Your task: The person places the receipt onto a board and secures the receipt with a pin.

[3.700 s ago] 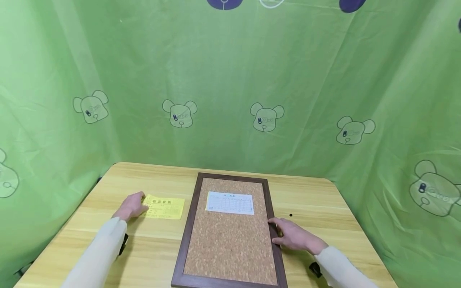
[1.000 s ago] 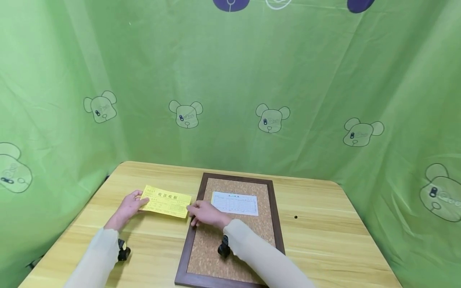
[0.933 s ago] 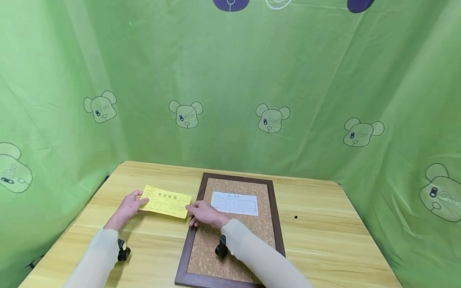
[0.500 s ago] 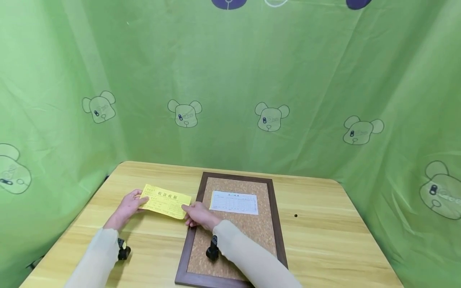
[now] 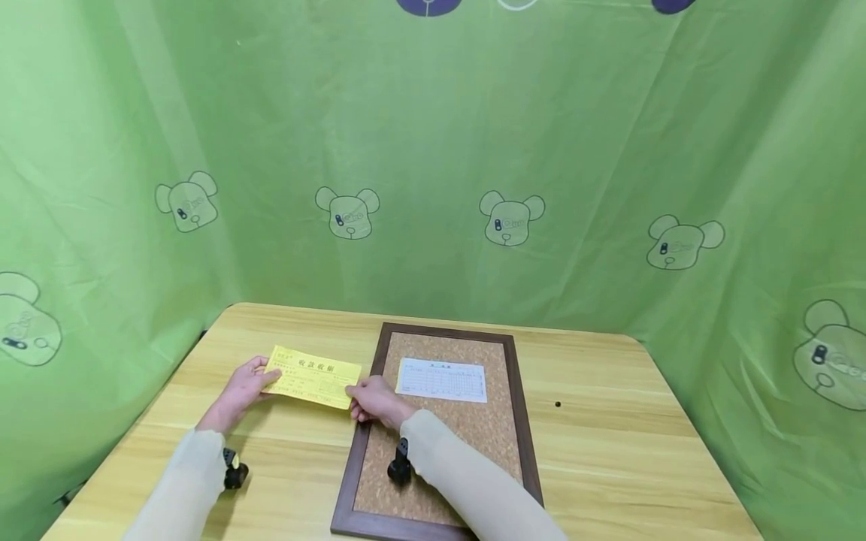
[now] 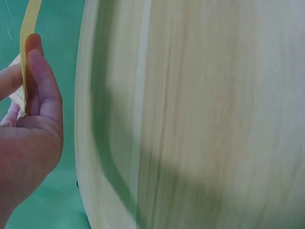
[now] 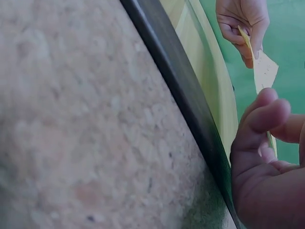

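A yellow printed receipt slip [image 5: 311,379] is stretched between both hands, tilted up over the table left of the cork board. My left hand [image 5: 238,389] pinches its left end, thumb on the printed face; the left wrist view shows fingers behind the slip [image 6: 29,21]. At the right end, my right hand [image 5: 379,402] pinches the lower corner, its wrist crossing over the dark-framed cork board [image 5: 380,481]. In the right wrist view, the fingers [image 7: 276,114] curl with the slip [image 7: 265,71] between them and the thumb. On the cork lies a white printed form [image 5: 443,380].
The cork board lies flat on a light wooden table [image 5: 609,436]. A small black object [image 5: 558,404] sits to the right of the board. A green curtain [image 5: 433,150] with bear prints surrounds the table on its back and sides.
Earlier the slip lay on the table under my left hand while my right hand held the board's right edge. The right hand has since crossed left and gripped the slip, now lifted.
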`<state>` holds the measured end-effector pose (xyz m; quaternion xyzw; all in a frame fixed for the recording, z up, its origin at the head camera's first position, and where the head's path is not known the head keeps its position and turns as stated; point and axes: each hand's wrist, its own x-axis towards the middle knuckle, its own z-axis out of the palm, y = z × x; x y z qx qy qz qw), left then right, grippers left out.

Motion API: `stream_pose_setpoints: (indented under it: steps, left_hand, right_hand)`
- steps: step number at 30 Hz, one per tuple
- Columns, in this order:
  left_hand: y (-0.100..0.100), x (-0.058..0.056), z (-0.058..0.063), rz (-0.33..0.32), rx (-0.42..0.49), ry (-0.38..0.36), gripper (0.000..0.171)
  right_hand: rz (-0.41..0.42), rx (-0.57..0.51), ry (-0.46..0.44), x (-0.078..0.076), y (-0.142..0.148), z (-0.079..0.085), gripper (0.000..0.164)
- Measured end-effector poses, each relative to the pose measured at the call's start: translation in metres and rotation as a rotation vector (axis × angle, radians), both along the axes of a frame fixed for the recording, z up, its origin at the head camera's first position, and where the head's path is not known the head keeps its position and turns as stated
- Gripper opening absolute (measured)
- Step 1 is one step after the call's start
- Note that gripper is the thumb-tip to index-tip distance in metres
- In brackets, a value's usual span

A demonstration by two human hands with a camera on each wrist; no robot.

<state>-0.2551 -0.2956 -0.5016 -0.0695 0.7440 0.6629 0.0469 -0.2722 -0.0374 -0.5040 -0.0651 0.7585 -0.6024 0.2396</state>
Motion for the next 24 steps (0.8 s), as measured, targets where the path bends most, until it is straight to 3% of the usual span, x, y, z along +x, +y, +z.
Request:
stream_pose_setpoints:
  steps: [12,24]
  left_hand:
    - [0.002,-0.001,-0.007,-0.031,0.024,-0.021,0.034]
    - [0.014,0.005,-0.004,-0.078,-0.137,-0.023,0.017]
  right_hand:
    - [0.019,0.056,0.07,-0.003,0.006,0.004,0.018]
    - [0.065,0.142,0.147,-0.001,0.033,0.01,0.022]
